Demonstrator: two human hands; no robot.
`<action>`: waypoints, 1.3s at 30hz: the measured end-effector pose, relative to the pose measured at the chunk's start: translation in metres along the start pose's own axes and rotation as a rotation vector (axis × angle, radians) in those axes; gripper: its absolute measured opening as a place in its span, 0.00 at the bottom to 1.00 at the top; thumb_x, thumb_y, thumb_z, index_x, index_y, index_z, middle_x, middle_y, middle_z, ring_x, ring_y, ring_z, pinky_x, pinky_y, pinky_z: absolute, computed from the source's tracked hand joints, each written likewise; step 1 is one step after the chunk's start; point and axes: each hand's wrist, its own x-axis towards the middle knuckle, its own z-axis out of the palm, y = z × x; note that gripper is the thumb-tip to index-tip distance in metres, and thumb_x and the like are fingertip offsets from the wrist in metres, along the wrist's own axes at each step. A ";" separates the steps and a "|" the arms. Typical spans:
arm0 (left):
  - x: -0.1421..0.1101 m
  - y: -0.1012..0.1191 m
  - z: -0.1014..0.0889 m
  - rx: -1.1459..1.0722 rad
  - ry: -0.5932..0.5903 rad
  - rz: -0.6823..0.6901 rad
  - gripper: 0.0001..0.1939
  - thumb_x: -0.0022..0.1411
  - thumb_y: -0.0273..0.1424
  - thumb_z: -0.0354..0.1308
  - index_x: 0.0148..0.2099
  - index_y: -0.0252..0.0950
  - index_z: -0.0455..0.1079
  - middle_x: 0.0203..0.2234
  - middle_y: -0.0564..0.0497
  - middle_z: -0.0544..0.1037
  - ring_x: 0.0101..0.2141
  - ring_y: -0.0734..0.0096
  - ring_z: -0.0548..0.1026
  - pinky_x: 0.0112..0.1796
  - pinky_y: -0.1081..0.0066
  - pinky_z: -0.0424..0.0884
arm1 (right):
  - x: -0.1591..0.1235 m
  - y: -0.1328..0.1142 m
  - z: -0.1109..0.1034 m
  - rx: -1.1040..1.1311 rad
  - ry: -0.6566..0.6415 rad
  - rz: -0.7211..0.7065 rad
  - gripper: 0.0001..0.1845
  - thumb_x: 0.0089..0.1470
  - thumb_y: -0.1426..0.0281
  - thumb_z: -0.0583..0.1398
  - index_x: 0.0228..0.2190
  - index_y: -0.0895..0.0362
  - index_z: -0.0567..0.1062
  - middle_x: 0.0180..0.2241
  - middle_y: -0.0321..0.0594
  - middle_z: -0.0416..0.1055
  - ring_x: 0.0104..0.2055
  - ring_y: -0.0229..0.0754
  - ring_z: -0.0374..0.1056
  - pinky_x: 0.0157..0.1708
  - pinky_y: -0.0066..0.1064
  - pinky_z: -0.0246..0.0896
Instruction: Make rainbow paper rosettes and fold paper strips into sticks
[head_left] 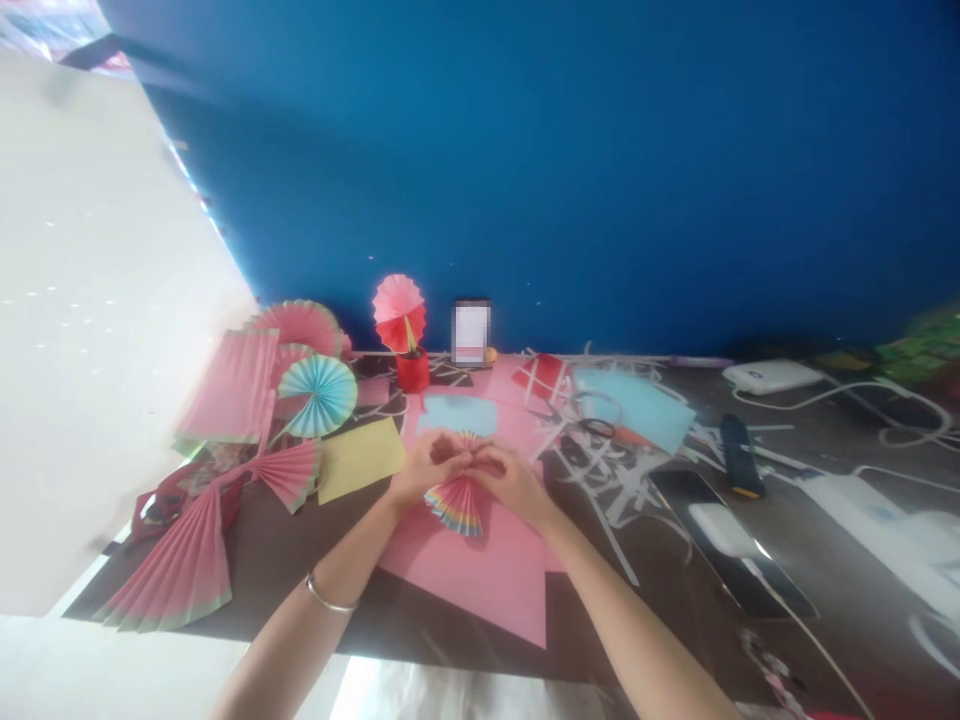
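Note:
A pleated pink paper fan (459,502) with a striped, multicoloured edge is pinched at its middle between my two hands. My left hand (426,468) grips it from the left, fingers bent toward the thumb. From the other side my right hand (511,482) closes its fingertips on the same spot. Part of the fan shows above the fingers, and its wider half spreads below them. Exactly how the fingertips meet the folds is hidden. Beneath lie pink paper sheets (495,585), and a light blue piece of paper (459,412) sits just behind the hands.
Folded pink fans (184,565) and a round blue fan (319,396) lie left, beside a yellow sheet (360,460). A pink paper fan stands in a red holder (412,371) at the back. Right are paper strips (619,475), a phone (731,545), cables and a power strip (877,530).

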 end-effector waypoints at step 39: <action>0.003 -0.006 0.001 -0.290 0.148 -0.045 0.16 0.46 0.36 0.65 0.29 0.35 0.61 0.26 0.54 0.71 0.28 0.75 0.71 0.34 0.69 0.69 | 0.000 -0.014 -0.006 0.268 0.059 0.288 0.14 0.47 0.60 0.61 0.33 0.57 0.74 0.33 0.42 0.74 0.36 0.43 0.71 0.40 0.38 0.67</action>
